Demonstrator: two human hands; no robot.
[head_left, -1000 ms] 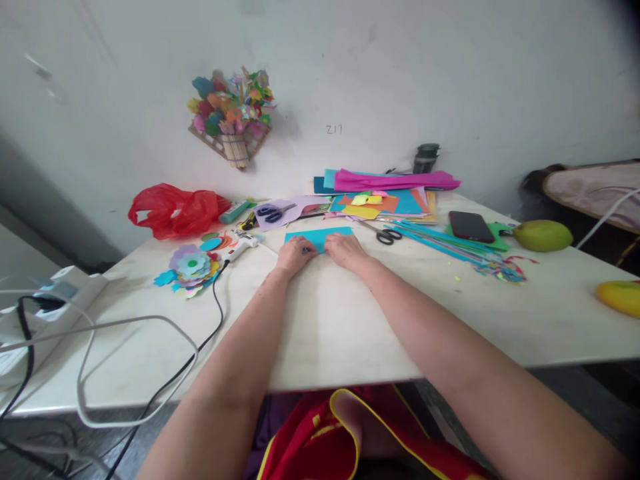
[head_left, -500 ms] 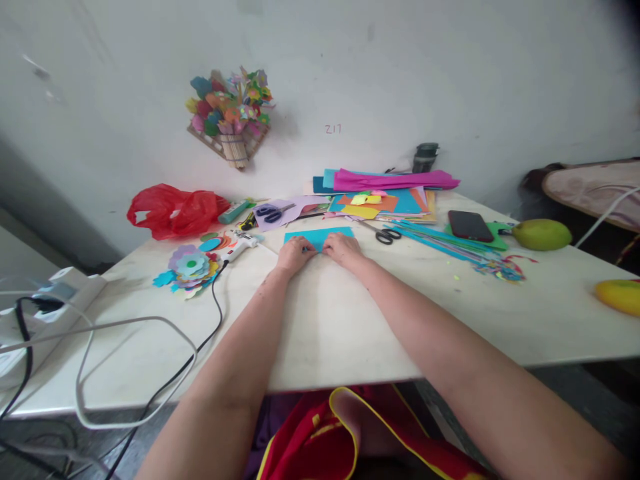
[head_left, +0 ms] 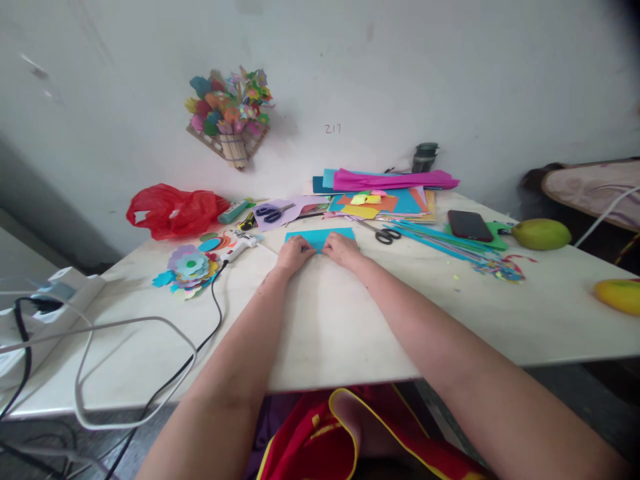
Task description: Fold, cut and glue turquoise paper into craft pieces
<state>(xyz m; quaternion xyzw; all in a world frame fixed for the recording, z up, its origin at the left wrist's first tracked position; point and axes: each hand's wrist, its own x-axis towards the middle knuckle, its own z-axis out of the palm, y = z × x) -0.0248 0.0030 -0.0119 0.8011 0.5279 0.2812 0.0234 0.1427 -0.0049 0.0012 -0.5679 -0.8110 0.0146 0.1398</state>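
A blue sheet of paper (head_left: 320, 237) lies flat on the table, its near edge between my two hands. My left hand (head_left: 296, 254) is closed on the sheet's near left part, fingertips pressed together at the edge. Close beside it, my right hand (head_left: 342, 251) pinches the near right part of the same sheet. The fingers cover much of that near edge, so I cannot tell whether it is folded or rolled there. Black-handled scissors (head_left: 387, 235) rest just right of the sheet. A white glue gun (head_left: 240, 247) lies to its left.
Paper flowers (head_left: 190, 267) are piled at left, near a red plastic bag (head_left: 175, 210) and a power strip (head_left: 65, 313) with loose cables. Coloured sheets (head_left: 385, 203) are stacked behind. Blue strips (head_left: 440, 239), a phone (head_left: 470, 225) and a green mango (head_left: 541, 235) lie right.
Both hands keep their hold at the blue paper's near edge. Only very slight finger movement shows; nothing else on the table has moved.
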